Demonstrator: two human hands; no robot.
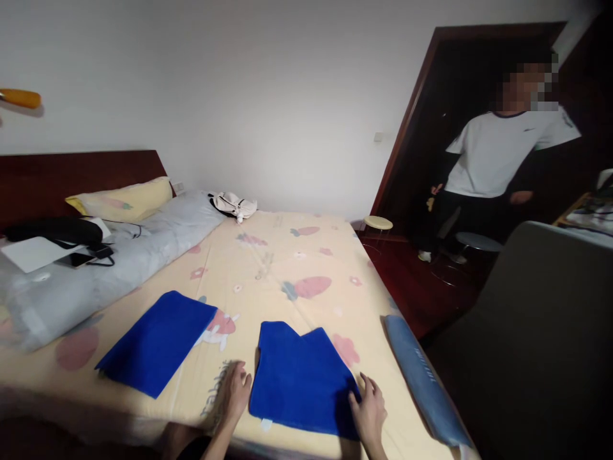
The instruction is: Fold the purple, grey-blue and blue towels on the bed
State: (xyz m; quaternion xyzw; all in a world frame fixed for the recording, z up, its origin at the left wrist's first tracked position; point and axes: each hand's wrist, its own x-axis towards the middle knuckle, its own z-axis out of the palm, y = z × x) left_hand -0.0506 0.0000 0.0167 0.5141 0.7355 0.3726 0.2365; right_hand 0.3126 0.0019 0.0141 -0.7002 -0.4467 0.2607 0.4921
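Note:
A blue cloth (pixel 301 380), folded unevenly with a notch in its far edge, lies on the bed in front of me; a small white tag shows at its near edge. Just off its left side is my left hand (pixel 237 391), fingers loosely bent and nothing held. At the cloth's right edge rests my right hand (pixel 370 409), fingers apart; whether the fingertips press on the fabric is hard to tell. Further left, a second blue cloth (pixel 160 342) lies flat, folded into a neat rectangle.
The bed (pixel 268 255) has a carrot-patterned sheet. A long grey bundle (pixel 158 239), a yellow pillow (pixel 124 201) and a white bag (pixel 234 206) lie toward the headboard and wall. A blue-grey roll (pixel 421 377) lines the right edge. Beyond stand a stool (pixel 378 223) and a person (pixel 498 153).

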